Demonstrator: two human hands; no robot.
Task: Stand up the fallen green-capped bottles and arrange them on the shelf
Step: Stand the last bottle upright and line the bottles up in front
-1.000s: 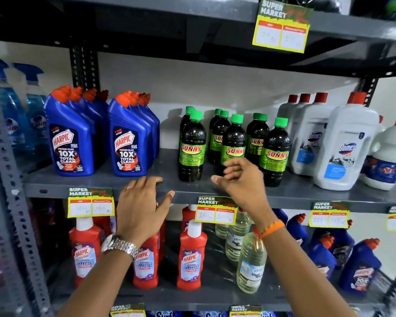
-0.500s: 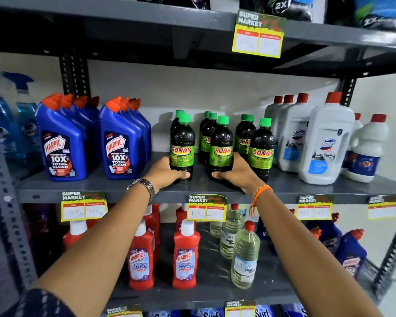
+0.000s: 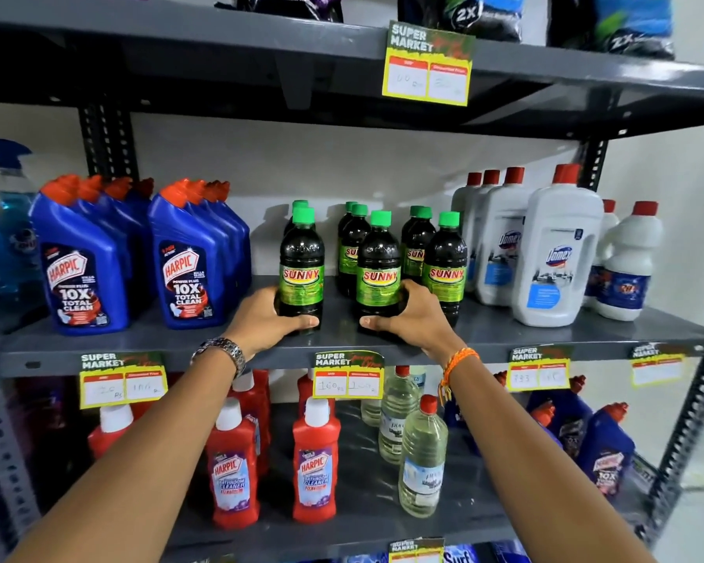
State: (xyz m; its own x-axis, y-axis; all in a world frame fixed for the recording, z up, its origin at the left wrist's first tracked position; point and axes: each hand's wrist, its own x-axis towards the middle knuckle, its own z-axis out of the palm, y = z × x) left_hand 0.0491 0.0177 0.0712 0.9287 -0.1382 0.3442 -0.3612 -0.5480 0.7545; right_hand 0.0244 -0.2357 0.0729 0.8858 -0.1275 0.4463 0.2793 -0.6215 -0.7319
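Several dark Sunny bottles with green caps stand upright in three short rows on the grey middle shelf (image 3: 484, 333). My left hand (image 3: 267, 319) wraps the base of the front left bottle (image 3: 301, 262). My right hand (image 3: 411, 314) grips the base of the front middle bottle (image 3: 379, 270). A third front bottle (image 3: 446, 266) stands just right of my right hand, untouched. Behind each front bottle stand more green-capped bottles, partly hidden. None lies on its side.
Blue Harpic bottles (image 3: 82, 274) crowd the shelf's left part. White Domex bottles (image 3: 557, 253) fill its right part. Below stand red Harpic bottles (image 3: 316, 469) and clear bottles (image 3: 421, 465). Price tags (image 3: 348, 375) hang on the shelf edge; the upper shelf (image 3: 220, 38) is close above.
Both hands went from hovering at the shelf edge to closing around the bases of two front bottles. The view has moved closer to the shelf.
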